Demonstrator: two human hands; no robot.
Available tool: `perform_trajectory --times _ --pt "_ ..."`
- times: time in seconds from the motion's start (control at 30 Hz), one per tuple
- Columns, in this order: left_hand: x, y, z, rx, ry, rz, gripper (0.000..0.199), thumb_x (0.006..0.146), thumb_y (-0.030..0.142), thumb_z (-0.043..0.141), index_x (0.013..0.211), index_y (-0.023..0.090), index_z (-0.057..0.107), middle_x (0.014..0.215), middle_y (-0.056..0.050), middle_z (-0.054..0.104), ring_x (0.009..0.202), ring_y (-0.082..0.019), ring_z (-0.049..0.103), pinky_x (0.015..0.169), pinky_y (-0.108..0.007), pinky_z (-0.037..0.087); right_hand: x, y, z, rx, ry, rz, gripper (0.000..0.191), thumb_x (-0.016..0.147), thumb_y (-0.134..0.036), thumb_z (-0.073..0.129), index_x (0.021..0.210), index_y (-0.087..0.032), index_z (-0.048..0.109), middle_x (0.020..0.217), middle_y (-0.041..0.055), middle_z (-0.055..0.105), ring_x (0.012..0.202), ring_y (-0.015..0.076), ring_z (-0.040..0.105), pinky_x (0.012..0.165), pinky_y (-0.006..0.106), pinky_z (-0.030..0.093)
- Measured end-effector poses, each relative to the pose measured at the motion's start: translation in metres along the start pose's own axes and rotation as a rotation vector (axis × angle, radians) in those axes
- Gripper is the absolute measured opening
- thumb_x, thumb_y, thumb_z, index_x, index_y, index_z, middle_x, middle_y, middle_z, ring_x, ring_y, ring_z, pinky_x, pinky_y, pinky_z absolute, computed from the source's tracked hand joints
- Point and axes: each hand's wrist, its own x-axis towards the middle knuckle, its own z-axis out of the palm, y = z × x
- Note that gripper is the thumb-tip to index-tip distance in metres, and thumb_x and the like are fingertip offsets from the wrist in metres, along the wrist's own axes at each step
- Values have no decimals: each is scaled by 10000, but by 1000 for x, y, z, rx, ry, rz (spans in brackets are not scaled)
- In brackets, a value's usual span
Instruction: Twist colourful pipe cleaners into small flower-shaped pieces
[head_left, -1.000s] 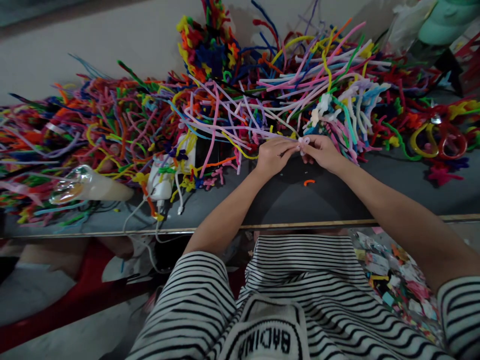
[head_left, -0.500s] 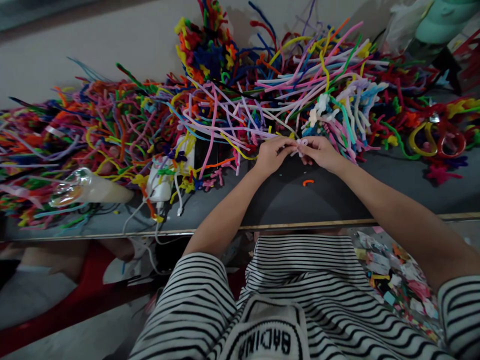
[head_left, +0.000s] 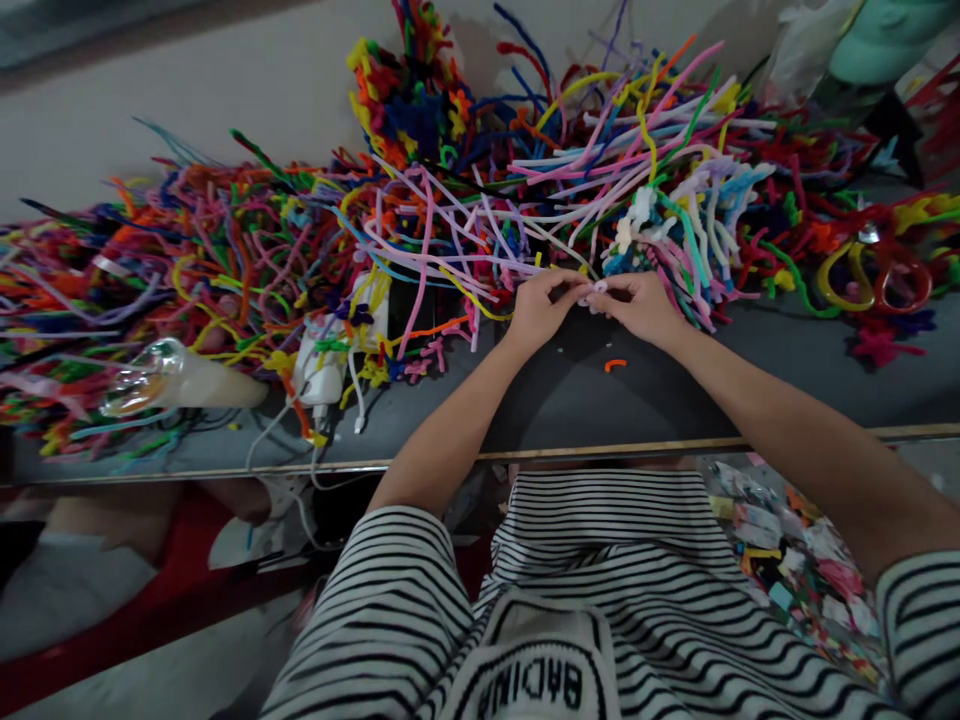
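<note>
My left hand (head_left: 546,305) and my right hand (head_left: 643,303) meet over the back part of the dark table (head_left: 600,405). Between their fingertips is a small pale pink curled piece (head_left: 592,294), pinched from both sides. Its lower part is partly covered by the fingers. Just in front of my hands, a short bent orange piece (head_left: 615,365) lies on the tabletop with a few tiny scraps. Behind my hands spreads a heap of pipe cleaners (head_left: 457,215) in many colours.
Yellow-handled (head_left: 846,280) and red-handled scissors (head_left: 904,285) lie at the right. On the left are a white charger (head_left: 321,370) with cables and a translucent cup (head_left: 217,380). A mint-green object (head_left: 889,40) stands at the back right. Another person's leg (head_left: 105,520) shows lower left.
The pale pink piece has turned and moved slightly left between my fingertips. My right fingers have shifted a little left, closer to my left ones.
</note>
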Motion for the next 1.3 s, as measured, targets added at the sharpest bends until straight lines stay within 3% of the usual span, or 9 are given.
perform_trajectory --times 0.13,0.33,0.57,0.73,0.97,1.1,1.3 --pt "1 -10 4 7 4 -36 208 969 371 703 951 180 783 890 -40 812 800 -148 728 747 -273 551 0 -1 3 14 32 43 428 784 -601 851 789 -183 760 674 21 699 522 113 581 483 261 456" --pt "0 -7 6 -42 27 -50 229 970 385 692 920 178 776 867 -42 802 779 -144 716 715 -270 541 2 1 5 139 71 143 462 721 -592 912 896 -214 710 717 32 727 542 154 662 397 251 445" --pt "-4 4 5 -59 -28 -3 311 968 476 676 987 179 767 878 -48 796 754 -128 697 606 -229 481 -1 -5 3 118 36 111 439 775 -607 864 838 -231 646 709 9 696 542 138 650 421 254 447" --pt "-5 7 6 16 -53 48 310 1015 449 596 965 173 728 864 -45 774 723 -122 661 633 -239 484 -2 -4 5 112 24 73 350 841 -518 821 807 -217 647 692 12 683 592 132 639 481 246 463" --pt "-4 20 3 44 -103 84 357 1043 477 522 921 178 675 835 -47 744 724 -137 649 681 -261 505 -3 -8 8 115 48 56 404 865 -569 783 786 -214 609 655 -18 624 594 107 585 537 236 491" --pt "-5 17 3 52 -65 71 390 1043 523 521 913 186 668 819 -36 739 704 -127 630 657 -255 492 -4 -7 4 106 33 48 457 855 -652 768 842 -220 620 702 -4 638 627 114 605 534 236 491" --pt "-5 -2 11 -50 94 -26 448 1028 614 516 949 202 673 872 -43 757 747 -129 667 628 -245 519 1 -2 4 224 -3 115 558 732 -692 857 999 -239 670 844 22 703 657 151 671 457 251 466"
